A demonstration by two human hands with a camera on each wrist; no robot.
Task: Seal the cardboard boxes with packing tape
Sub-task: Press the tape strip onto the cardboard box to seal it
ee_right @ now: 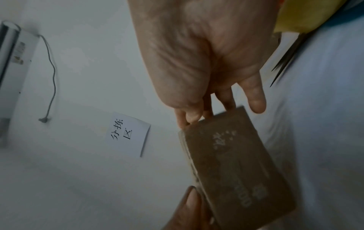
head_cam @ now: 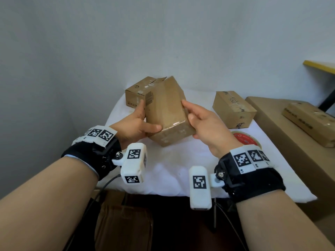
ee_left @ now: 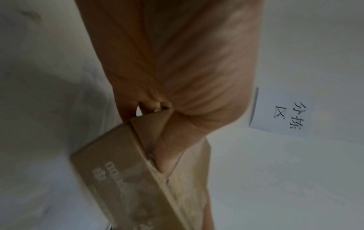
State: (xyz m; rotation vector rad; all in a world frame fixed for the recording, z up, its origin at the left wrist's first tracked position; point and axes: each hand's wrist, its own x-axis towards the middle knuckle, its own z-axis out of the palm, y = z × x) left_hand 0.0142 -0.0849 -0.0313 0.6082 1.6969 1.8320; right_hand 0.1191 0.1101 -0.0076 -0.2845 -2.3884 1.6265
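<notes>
Box (head_cam: 166,113) tilted, pinched btwn left grip (head_cam: 135,125) & right grip (head_cam: 204,126); tape roll (head_cam: 246,139) in head view only.

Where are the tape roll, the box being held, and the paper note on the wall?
tape roll (head_cam: 245,140), head view, on its red top face beside the right wrist.
held box (head_cam: 165,105), head view, on its broad upper face between the hands.
paper note (ee_right: 129,133), right wrist view, on its written middle.

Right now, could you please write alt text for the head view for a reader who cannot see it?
Both hands, left hand and right hand, hold a tilted cardboard box above a white-covered table. Two more boxes and a red-cored tape roll sit on it.
</notes>
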